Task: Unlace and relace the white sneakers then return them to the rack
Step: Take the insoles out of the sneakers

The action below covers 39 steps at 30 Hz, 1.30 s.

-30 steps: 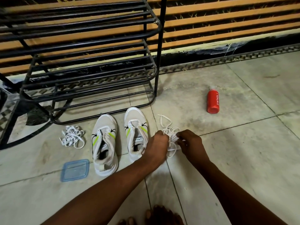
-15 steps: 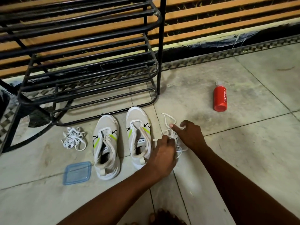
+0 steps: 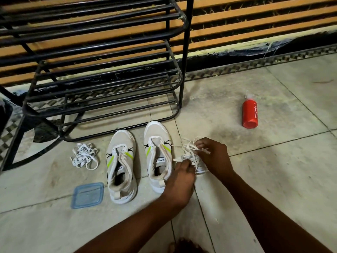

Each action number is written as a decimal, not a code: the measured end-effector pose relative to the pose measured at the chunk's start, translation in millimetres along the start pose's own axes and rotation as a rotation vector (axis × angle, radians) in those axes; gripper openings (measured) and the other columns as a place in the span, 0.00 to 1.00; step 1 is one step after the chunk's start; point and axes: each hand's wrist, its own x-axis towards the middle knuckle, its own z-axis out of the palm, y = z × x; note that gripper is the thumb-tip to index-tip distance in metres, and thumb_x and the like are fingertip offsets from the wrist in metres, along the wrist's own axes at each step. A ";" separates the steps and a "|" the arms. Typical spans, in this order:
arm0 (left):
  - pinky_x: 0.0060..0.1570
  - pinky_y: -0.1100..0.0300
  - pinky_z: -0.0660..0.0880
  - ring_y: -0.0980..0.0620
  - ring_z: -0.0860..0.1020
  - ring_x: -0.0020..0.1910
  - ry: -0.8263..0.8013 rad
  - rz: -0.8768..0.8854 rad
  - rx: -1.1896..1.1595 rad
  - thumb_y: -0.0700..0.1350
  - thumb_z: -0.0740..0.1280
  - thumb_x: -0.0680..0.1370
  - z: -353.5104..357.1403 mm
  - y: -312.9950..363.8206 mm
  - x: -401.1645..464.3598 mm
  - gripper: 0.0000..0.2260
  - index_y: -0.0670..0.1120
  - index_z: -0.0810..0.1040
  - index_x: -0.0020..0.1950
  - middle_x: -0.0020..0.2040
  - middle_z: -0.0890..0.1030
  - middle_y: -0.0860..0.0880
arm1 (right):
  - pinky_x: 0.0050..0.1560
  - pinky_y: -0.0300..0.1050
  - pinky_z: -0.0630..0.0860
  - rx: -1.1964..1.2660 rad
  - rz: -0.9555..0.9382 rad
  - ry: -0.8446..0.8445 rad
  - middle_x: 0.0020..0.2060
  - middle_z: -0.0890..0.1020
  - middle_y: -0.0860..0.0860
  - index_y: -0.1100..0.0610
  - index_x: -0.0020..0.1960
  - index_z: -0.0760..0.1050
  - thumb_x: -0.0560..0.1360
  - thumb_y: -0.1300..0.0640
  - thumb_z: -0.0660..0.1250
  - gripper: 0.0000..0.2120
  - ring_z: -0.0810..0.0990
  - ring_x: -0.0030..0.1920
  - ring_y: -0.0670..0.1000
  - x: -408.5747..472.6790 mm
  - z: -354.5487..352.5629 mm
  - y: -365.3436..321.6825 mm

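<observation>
Both hands, left hand [image 3: 182, 177] and right hand [image 3: 213, 157], are pinching a tangled lace [image 3: 189, 154] at the right sneaker's [image 3: 158, 154] three o'clock.

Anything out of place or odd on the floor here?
A red Cinthol bottle lies on its side on the tiles, right of the rack, and a blue container lid sits alone beside the left sneaker.

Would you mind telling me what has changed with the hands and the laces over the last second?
Both hands kept hold of the tangled lace and reworked it: the left hand drew back toward the person, below the bundle, and the right hand moved over its far side. The two sneakers, the loose lace, the blue lid and the red bottle stayed put.
</observation>
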 end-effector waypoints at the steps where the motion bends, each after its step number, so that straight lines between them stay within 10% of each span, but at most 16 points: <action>1: 0.61 0.48 0.75 0.40 0.75 0.63 -0.013 -0.015 -0.041 0.33 0.64 0.75 -1.5 1.3 -0.2 0.19 0.40 0.76 0.65 0.68 0.72 0.42 | 0.45 0.38 0.78 -0.046 -0.052 0.006 0.42 0.85 0.48 0.54 0.48 0.84 0.69 0.69 0.76 0.13 0.84 0.44 0.45 -5.7 -1.7 2.6; 7: 0.51 0.43 0.74 0.38 0.79 0.47 0.142 -0.233 -0.264 0.45 0.57 0.83 -11.1 10.5 2.3 0.03 0.54 0.66 0.52 0.42 0.76 0.46 | 0.48 0.53 0.74 -0.480 -0.304 -0.020 0.41 0.83 0.49 0.50 0.47 0.85 0.60 0.71 0.77 0.21 0.83 0.46 0.51 -21.4 -9.1 14.9; 13: 0.55 0.45 0.78 0.40 0.78 0.59 0.058 -0.151 -0.131 0.36 0.62 0.77 -11.9 6.1 13.3 0.17 0.48 0.72 0.65 0.65 0.74 0.44 | 0.46 0.55 0.74 -0.651 -0.396 -0.154 0.38 0.83 0.48 0.49 0.47 0.84 0.58 0.70 0.77 0.23 0.83 0.44 0.53 -22.2 -9.9 17.4; 27: 0.54 0.48 0.77 0.42 0.78 0.58 -0.029 -0.090 0.068 0.35 0.64 0.77 -6.4 4.1 33.6 0.13 0.45 0.80 0.59 0.57 0.79 0.44 | 0.53 0.24 0.68 -0.362 -0.221 0.016 0.58 0.80 0.54 0.61 0.53 0.81 0.66 0.70 0.78 0.17 0.81 0.48 0.49 -33.5 -12.8 26.3; 31: 0.49 0.48 0.78 0.40 0.79 0.53 -0.011 -0.078 0.048 0.33 0.66 0.76 -7.1 4.3 35.3 0.10 0.43 0.82 0.54 0.56 0.76 0.42 | 0.46 0.47 0.78 -0.436 -0.336 0.017 0.44 0.85 0.53 0.60 0.48 0.83 0.67 0.72 0.69 0.13 0.81 0.47 0.58 -37.5 -15.0 24.2; 39: 0.53 0.50 0.76 0.42 0.78 0.56 -0.039 -0.112 0.035 0.33 0.67 0.74 -13.4 11.9 33.2 0.12 0.43 0.80 0.56 0.59 0.75 0.41 | 0.35 0.47 0.79 -0.506 -0.380 -0.090 0.49 0.82 0.51 0.57 0.53 0.80 0.67 0.73 0.64 0.19 0.83 0.42 0.54 -40.7 -12.8 14.8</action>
